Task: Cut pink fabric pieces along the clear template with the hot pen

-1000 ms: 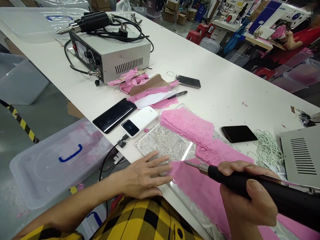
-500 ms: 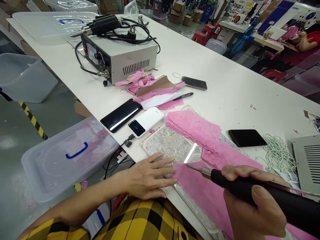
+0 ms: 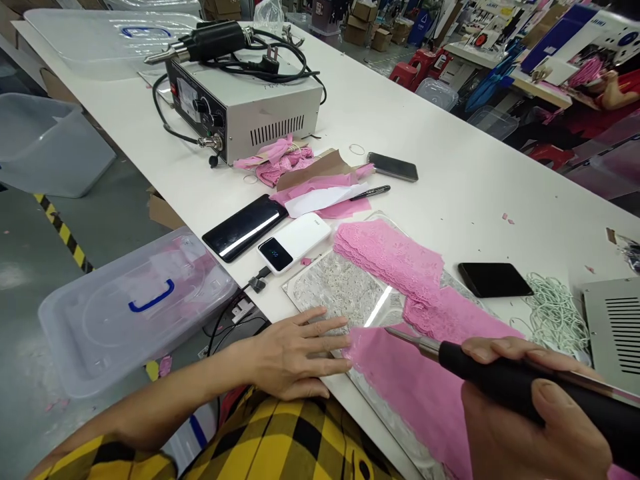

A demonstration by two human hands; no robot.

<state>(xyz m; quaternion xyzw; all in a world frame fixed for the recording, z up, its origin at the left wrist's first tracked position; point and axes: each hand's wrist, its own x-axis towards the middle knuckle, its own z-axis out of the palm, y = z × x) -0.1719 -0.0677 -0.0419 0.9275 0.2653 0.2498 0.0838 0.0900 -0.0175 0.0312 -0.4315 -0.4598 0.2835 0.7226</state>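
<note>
My left hand (image 3: 300,357) lies flat with fingers spread, its fingertips at the left edge of a pink fabric piece (image 3: 400,380). In my right hand (image 3: 540,400) is a black handheld ultrasonic cutter (image 3: 495,373), gripped round its body. Its metal tip points left over the upper edge of that fabric; whether it touches cannot be made out. Under the fabric is a clear-covered, speckled board (image 3: 335,287). A stack of pink lace pieces (image 3: 387,257) rests on the board's far part, overlapping more pink fabric.
Beyond the board lie a white power bank (image 3: 305,237), a dark phone (image 3: 245,228), a pen (image 3: 371,193) and fabric scraps. A grey control box (image 3: 270,113) carries another cutter. At right are a phone (image 3: 495,280), tangled pale cord (image 3: 557,313) and a vented box (image 3: 613,327).
My right hand has drawn the cutter to the right, so its tip sits further along the fabric's edge. My left hand stays in place. The view has shifted slightly.
</note>
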